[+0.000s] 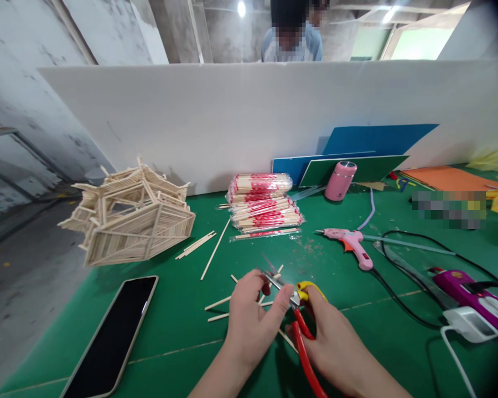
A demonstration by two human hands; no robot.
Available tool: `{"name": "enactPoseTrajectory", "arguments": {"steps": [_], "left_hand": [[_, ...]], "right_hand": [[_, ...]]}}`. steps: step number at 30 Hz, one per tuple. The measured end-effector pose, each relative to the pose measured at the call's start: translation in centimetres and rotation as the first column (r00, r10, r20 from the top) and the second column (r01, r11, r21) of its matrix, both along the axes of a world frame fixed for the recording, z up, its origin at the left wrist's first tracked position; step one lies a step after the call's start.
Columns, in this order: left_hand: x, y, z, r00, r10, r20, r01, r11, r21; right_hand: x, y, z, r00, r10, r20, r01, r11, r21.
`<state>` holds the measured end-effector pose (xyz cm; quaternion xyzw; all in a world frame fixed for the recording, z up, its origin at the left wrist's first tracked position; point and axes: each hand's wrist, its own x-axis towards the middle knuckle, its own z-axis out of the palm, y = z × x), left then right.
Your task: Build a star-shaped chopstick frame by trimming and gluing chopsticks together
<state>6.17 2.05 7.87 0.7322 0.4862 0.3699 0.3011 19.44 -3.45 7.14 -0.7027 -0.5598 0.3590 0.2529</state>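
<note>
My right hand [336, 342] is wrapped round the red handles of a pair of cutters [301, 326] with a yellow part near the jaws. My left hand [251, 318] pinches a thin wooden stick at the cutters' metal jaws [279, 283]. Short cut sticks [218, 303] lie on the green table [182, 331] just left of my hands. Both hands hover low over the table's front middle.
A house-like model of sticks [133, 218] stands at the left, a phone [110, 337] lies in front of it. Packs of chopsticks [263, 207], a pink glue gun [352, 246], a pink cylinder [340, 179], cables and a purple tool [473, 290] fill the right. A person stands behind the white board [249, 110].
</note>
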Motion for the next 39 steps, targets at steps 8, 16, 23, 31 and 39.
{"name": "enactPoseTrajectory", "arguments": {"steps": [8, 16, 23, 31, 39], "left_hand": [[1.1, -0.3, -0.4, 0.994, 0.098, 0.043, -0.103, 0.984, 0.147], [-0.2, -0.6, 0.1, 0.989, -0.142, -0.045, 0.148, 0.967, 0.209], [-1.0, 0.4, 0.7, 0.962, -0.272, -0.031, 0.274, 0.958, 0.079], [-0.9, 0.1, 0.6, 0.971, -0.234, -0.051, 0.24, 0.956, 0.171], [-1.0, -0.4, 0.2, 0.976, -0.127, -0.177, 0.182, 0.925, 0.335]], "right_hand": [[0.3, -0.2, 0.3, 1.0, -0.005, -0.009, 0.006, 0.997, 0.074], [0.9, -0.1, -0.2, 0.994, 0.05, -0.099, -0.041, 0.995, 0.092], [1.8, -0.3, 0.8, 0.98, 0.11, -0.168, -0.118, 0.992, -0.043], [1.6, -0.7, 0.2, 0.971, 0.088, -0.224, -0.113, 0.988, -0.102], [0.8, -0.9, 0.9, 0.974, 0.073, -0.214, -0.085, 0.995, -0.05]]}}
